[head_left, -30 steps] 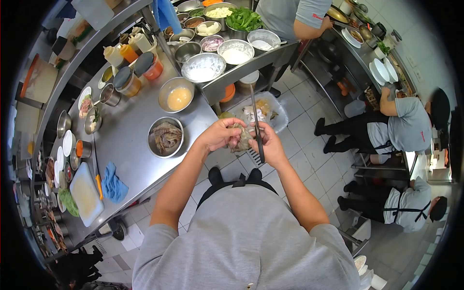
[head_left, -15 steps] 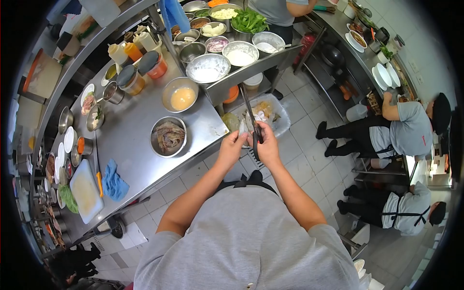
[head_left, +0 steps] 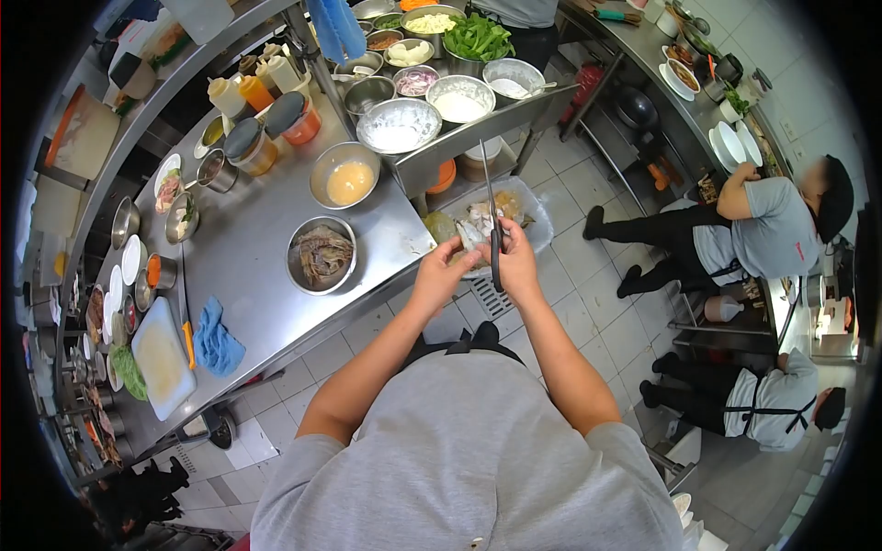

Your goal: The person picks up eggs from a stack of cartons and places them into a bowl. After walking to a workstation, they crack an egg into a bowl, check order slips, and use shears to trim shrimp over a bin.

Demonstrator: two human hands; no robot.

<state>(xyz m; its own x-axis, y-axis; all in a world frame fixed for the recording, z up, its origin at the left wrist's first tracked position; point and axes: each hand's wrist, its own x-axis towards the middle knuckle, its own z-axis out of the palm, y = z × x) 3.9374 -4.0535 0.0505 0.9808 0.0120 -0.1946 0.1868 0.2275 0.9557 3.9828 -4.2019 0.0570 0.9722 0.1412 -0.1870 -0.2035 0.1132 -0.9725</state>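
My right hand [head_left: 516,262] is closed round the black handles of scissors [head_left: 496,241], whose long blades point away from me. My left hand [head_left: 444,278] pinches a pale, greyish prawn [head_left: 469,235] at its fingertips, close beside the scissors. The prawn's outline is hard to part from what lies below. Beneath and beyond my hands is a clear plastic tub [head_left: 540,220] with pale and orange scraps in it. To the left, on the steel table [head_left: 257,294], a metal bowl [head_left: 296,275] holds raw, greyish-brown prawns [head_left: 323,253].
Behind the prawns stands a bowl of beaten-egg-like liquid [head_left: 350,184]. Bowls of white powder [head_left: 399,129] line the raised shelf. A knife [head_left: 187,335], a blue cloth [head_left: 219,342] and a cutting board [head_left: 165,358] lie left. Two co-workers [head_left: 781,225] stand at right.
The scissors have swung more upright and their tips shifted right. My hands have moved slightly apart, the right one a little to the right. The upper right co-worker has changed posture.
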